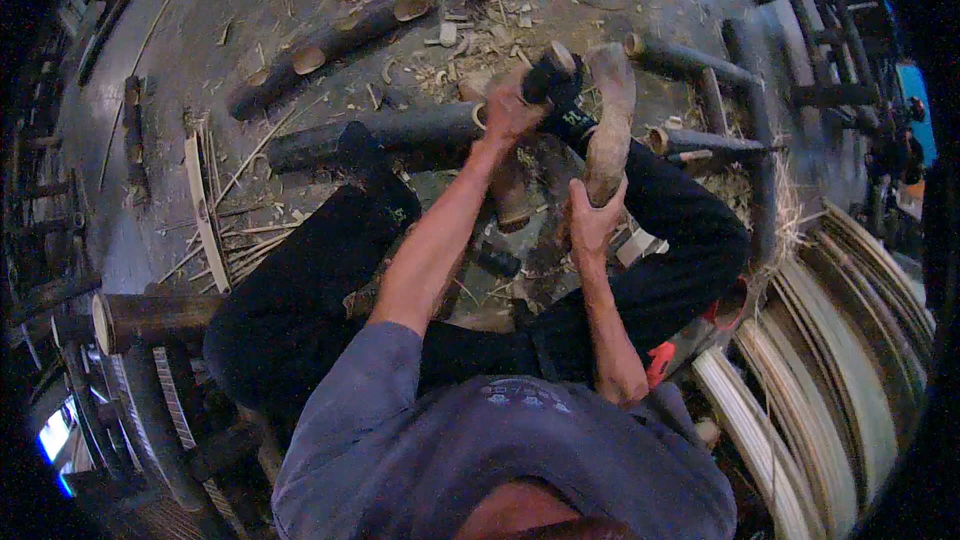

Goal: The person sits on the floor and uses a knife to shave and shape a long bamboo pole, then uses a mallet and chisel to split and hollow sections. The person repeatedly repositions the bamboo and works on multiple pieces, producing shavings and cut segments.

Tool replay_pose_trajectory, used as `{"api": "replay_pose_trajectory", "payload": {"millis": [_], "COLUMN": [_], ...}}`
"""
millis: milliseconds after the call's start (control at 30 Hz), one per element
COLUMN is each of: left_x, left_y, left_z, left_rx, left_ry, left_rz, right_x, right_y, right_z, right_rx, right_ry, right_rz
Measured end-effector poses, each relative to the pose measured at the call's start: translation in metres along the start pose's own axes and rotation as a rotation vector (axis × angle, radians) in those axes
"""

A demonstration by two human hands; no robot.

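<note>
**Two hands hold a shoe**

The right hand (592, 220) is closed around the heel end of a dusty shoe (610, 120). The shoe points up and away from this hand. The left hand (508, 105) is closed on a dark sock (560, 105) just beside the shoe. Under the left hand lies a thick dark pole (400, 135). Past both hands, wood chips (480, 30) cover the floor. A cut log (330, 45) lies farther off. To the right of the right hand, curved strips (800, 370) sit in a pile.
</note>
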State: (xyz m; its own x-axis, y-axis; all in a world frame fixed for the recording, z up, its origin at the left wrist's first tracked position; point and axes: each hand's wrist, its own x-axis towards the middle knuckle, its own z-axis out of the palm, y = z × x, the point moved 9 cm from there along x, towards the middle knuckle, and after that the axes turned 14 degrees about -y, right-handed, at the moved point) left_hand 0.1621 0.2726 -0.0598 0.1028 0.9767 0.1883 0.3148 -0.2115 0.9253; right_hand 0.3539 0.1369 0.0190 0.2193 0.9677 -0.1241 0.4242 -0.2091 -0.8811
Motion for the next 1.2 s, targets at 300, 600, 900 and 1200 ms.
{"api": "replay_pose_trajectory", "payload": {"millis": [300, 600, 900, 1200], "left_x": [-0.049, -0.1, -0.07, 0.004], "left_y": [-0.027, -0.059, -0.026, -0.096], "left_z": [-0.132, -0.076, -0.063, -0.181], "left_rx": [-0.678, -0.995, -1.189, 0.315], "left_ry": [0.252, 0.43, 0.218, 0.124], "left_rz": [-0.222, -0.297, -0.019, -0.258], "right_x": [-0.043, -0.121, -0.004, 0.238], "right_y": [-0.09, -0.194, -0.11, 0.039], "right_z": [0.082, 0.141, 0.102, -0.036], "right_rx": [-0.066, -0.112, -0.432, -0.796], "right_ry": [-0.517, -0.916, -0.68, -0.271], "right_rz": [-0.243, -0.824, -0.371, -0.016]}}
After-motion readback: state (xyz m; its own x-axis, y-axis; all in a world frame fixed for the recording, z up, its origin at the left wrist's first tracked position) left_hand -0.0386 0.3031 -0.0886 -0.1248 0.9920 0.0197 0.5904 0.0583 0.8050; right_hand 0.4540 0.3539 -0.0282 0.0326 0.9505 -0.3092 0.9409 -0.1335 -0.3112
